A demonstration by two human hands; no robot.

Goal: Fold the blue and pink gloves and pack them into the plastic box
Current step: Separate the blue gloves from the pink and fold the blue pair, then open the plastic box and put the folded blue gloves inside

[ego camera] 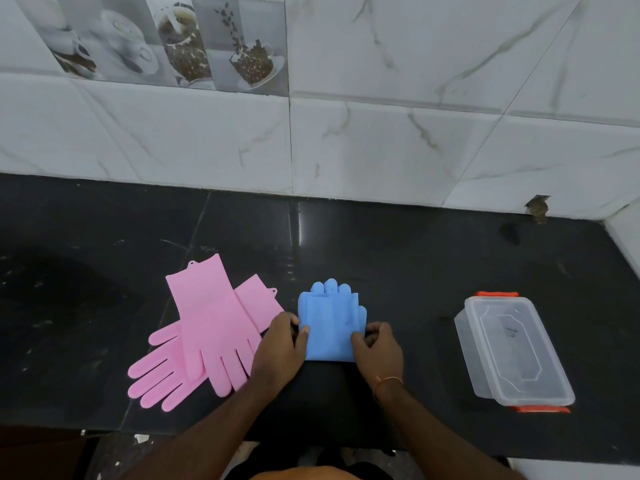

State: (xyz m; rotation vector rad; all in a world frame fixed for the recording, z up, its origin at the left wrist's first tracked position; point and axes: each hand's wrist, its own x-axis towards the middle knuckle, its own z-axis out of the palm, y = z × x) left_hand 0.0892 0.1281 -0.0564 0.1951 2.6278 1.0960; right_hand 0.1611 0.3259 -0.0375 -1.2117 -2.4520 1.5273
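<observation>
Blue gloves (pixel 330 323) sit folded dead center on the black counter (pixel 415 258), so this looks like the blue fold step. Left hand (pixel 278 351) pinches the 9 o'clock edge, right hand (pixel 379 348) the 3 o'clock edge. 2 pink gloves (pixel 204 334) lie flat at 9 o'clock, unfolded. Next up, probably: carry the bundle to the plastic box (pixel 512 348) at 3 o'clock, which seems lidded.

blue gloves (pixel 330 323): folded, centre | pink gloves (pixel 204 327): flat, overlapping, left | plastic box (pixel 512 351): lidded, right
</observation>
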